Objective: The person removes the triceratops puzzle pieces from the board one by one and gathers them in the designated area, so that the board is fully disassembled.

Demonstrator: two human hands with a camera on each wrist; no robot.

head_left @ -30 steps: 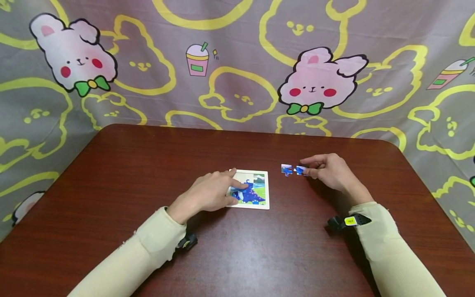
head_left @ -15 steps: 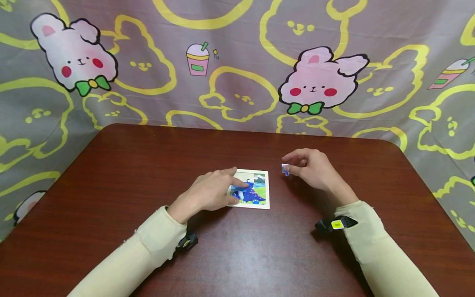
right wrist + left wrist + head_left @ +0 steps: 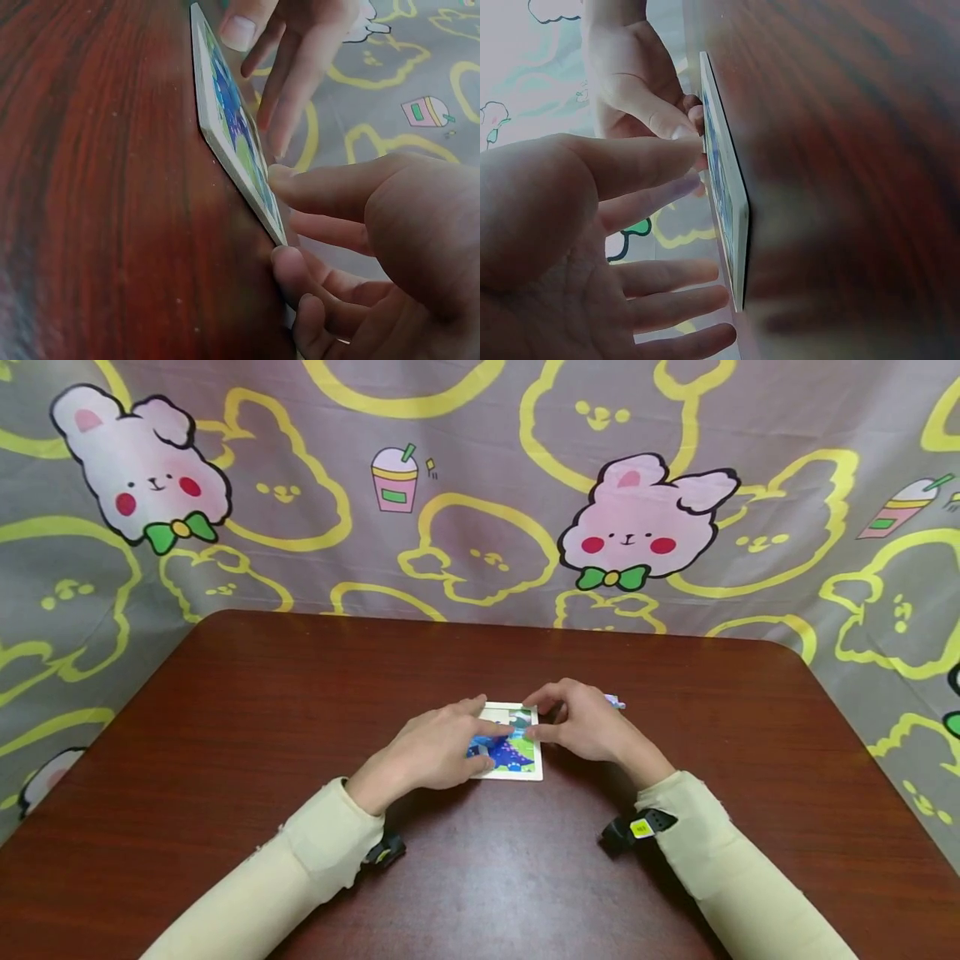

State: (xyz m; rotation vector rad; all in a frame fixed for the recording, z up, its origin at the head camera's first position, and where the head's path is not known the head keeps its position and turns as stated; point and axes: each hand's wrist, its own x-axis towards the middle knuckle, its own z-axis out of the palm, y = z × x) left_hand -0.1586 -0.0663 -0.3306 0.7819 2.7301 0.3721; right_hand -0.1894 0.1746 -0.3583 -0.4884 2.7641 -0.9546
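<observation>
here, a cartoon curtain (image 3: 480,452) backs the brown table (image 3: 480,860); left hand (image 3: 435,743) fingers apart over puzzle (image 3: 519,753), right hand (image 3: 588,725) hold unclear.

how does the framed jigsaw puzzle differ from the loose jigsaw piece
The framed jigsaw puzzle looks far larger than the loose jigsaw piece. The puzzle sits in a white frame; the piece lies outside it. The left hand partly covers the puzzle; the right hand partly hides the piece. Both lie on the table.
</observation>
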